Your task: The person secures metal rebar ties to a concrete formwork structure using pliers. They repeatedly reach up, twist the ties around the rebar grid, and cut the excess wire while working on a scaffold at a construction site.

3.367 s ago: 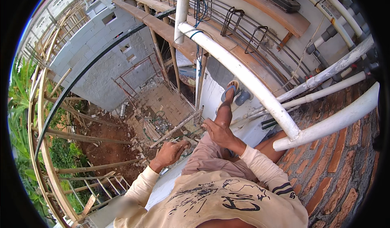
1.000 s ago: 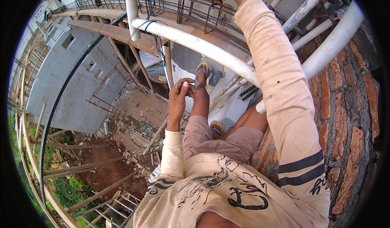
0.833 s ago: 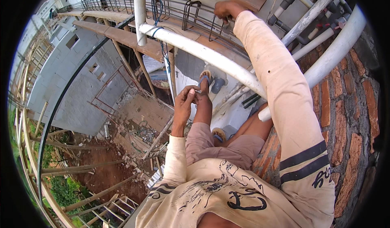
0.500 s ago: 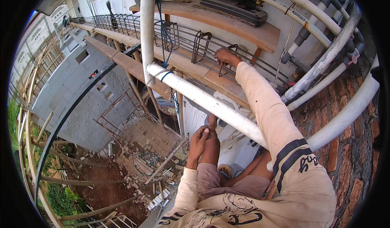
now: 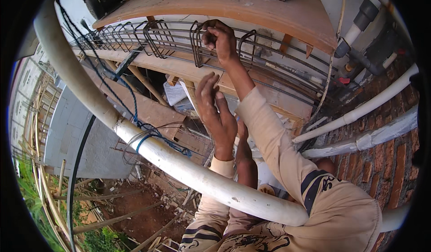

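My right hand (image 5: 221, 43) is raised to a long cage of steel reinforcing bars, its fingers curled. A square steel stirrup (image 5: 196, 45) stands right beside the fingertips; whether they grip it or some thin thing, I cannot make out. Another stirrup (image 5: 241, 43) stands just right of that hand. Lower and nearer, my left hand (image 5: 220, 126) reaches up with its fingers stretched out, holding nothing visible. The cage runs along a wooden plank (image 5: 229, 80) on the far side. A thick white pipe (image 5: 197, 175) crosses in front of my left forearm.
Above the cage juts a wooden shelf (image 5: 251, 5). Blue rope (image 5: 134, 103) and thin wire loop round the white pipe at left. More white pipes (image 5: 354, 117) run along a brick wall (image 5: 377, 171) at right. Far below at left lies rubble-strewn ground (image 5: 166, 207).
My left hand has risen from beside my knee towards the cage, its closed fingers now stretched out. My right hand has shifted left along the cage. The view has moved closer to the bars.
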Action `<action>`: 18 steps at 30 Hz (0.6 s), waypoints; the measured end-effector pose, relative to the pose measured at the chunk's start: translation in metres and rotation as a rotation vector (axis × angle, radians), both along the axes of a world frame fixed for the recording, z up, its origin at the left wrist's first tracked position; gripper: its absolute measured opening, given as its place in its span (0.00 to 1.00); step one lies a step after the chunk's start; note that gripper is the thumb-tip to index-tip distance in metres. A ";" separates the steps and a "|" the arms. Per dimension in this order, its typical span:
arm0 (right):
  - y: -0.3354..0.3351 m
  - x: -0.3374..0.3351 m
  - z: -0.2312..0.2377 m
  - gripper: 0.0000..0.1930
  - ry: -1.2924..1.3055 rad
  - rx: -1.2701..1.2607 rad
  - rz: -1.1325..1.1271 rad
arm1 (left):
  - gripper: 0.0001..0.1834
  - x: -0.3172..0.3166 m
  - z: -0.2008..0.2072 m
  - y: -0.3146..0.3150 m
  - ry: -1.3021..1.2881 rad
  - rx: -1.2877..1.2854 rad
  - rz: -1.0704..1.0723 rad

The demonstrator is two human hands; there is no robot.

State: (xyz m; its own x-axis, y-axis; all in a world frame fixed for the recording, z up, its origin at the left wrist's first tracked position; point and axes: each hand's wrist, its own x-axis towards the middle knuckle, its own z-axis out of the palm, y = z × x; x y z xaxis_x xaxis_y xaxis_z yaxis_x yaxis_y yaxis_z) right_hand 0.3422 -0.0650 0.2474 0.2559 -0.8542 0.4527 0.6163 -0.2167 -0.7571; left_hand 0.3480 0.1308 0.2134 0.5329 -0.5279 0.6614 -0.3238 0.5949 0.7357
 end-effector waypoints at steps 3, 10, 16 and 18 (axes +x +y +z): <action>0.019 -0.045 -0.030 0.09 -0.128 0.165 -0.280 | 0.12 0.036 0.016 -0.076 -0.047 -0.043 -0.061; 0.017 -0.074 -0.061 0.09 -0.288 0.437 -0.613 | 0.18 0.051 -0.022 -0.206 -0.211 0.411 -0.206; 0.010 -0.102 -0.053 0.11 -0.187 0.351 -0.811 | 0.24 0.017 -0.079 -0.212 -0.027 0.434 -0.489; 0.004 -0.109 -0.049 0.11 -0.203 0.313 -0.824 | 0.24 0.012 -0.083 -0.216 -0.014 0.400 -0.581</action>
